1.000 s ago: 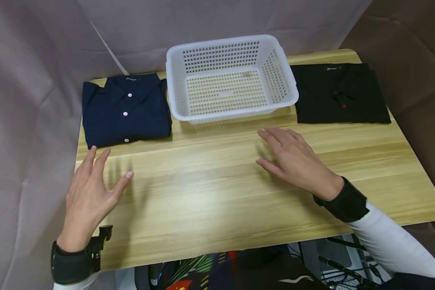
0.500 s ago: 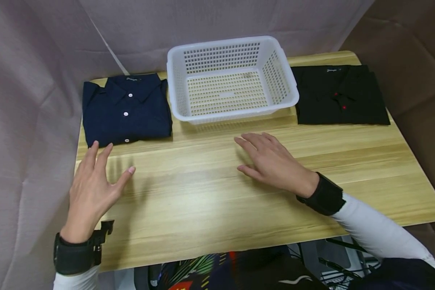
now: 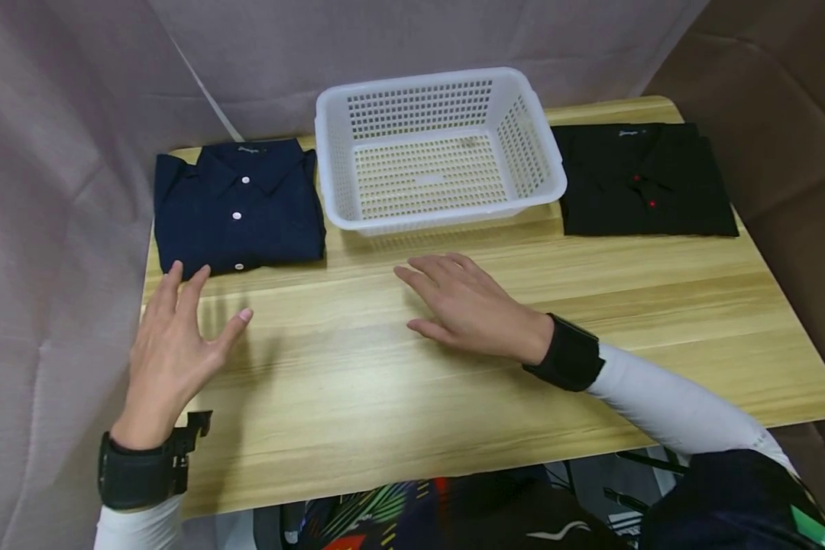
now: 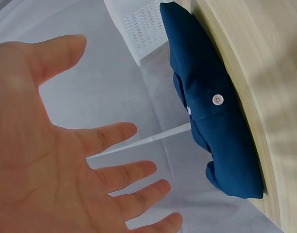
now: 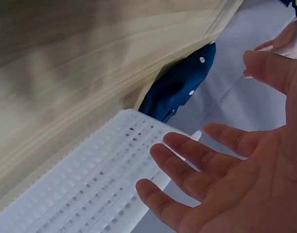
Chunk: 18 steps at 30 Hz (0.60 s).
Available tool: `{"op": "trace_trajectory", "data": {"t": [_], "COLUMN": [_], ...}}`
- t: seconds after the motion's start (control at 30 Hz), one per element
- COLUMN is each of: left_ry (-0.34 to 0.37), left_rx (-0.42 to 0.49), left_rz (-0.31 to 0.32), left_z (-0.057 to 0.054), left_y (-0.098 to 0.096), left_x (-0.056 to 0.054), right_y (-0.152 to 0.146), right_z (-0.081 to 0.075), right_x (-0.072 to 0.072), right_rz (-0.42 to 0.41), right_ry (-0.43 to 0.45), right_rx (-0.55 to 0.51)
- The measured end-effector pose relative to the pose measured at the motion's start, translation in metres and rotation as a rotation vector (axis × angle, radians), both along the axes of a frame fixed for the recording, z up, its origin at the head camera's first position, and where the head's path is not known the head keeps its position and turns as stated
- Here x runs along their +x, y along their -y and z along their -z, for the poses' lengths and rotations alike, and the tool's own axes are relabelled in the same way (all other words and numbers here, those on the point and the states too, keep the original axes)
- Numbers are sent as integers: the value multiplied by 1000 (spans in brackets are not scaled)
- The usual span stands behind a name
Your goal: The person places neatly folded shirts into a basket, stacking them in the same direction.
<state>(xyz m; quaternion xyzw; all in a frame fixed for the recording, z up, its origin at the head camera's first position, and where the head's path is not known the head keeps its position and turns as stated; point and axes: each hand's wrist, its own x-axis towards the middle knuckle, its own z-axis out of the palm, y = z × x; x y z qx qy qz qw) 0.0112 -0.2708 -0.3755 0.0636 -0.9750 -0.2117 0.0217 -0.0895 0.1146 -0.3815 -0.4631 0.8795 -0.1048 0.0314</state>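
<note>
At the table's left lies a folded navy shirt (image 3: 241, 206) with white buttons, its collar away from me. My left hand (image 3: 175, 344) hovers just before its front edge, fingers spread and holding nothing; the left wrist view shows the bare palm and the shirt's thick folded edge (image 4: 211, 111) beyond the fingertips. My right hand (image 3: 461, 309) is over the middle of the table, in front of a white plastic basket (image 3: 447, 210), its fingers apart with nothing in them. In the right wrist view the basket's slotted wall (image 5: 90, 179) lies past the fingers.
A folded black shirt (image 3: 591, 179) with red buttons lies right of the basket, near the table's far right corner. Grey curtain (image 3: 412, 38) hangs behind the wooden table (image 3: 357, 428), brown cloth (image 3: 784, 130) at the right.
My right hand has moved left across the table, from near the black shirt to before the basket's middle. The left hand has edged slightly forward toward the navy shirt. Shirts and basket stay put.
</note>
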Motion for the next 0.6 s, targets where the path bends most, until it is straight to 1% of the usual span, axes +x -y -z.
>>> {"op": "trace_trajectory", "data": {"t": [0.17, 0.37, 0.6], "left_ry": [2, -24, -9], "left_rx": [0, 6, 24], "left_rz": [-6, 1, -10], "left_z": [2, 3, 3], "left_y": [3, 9, 18], "left_x": [-5, -11, -17], "right_y": [19, 43, 71], "right_z": [0, -4, -5], "right_x": [-3, -4, -7], "right_rz": [-34, -52, -85], "right_ry": [-11, -20, -27], "right_rx": [27, 23, 39]}}
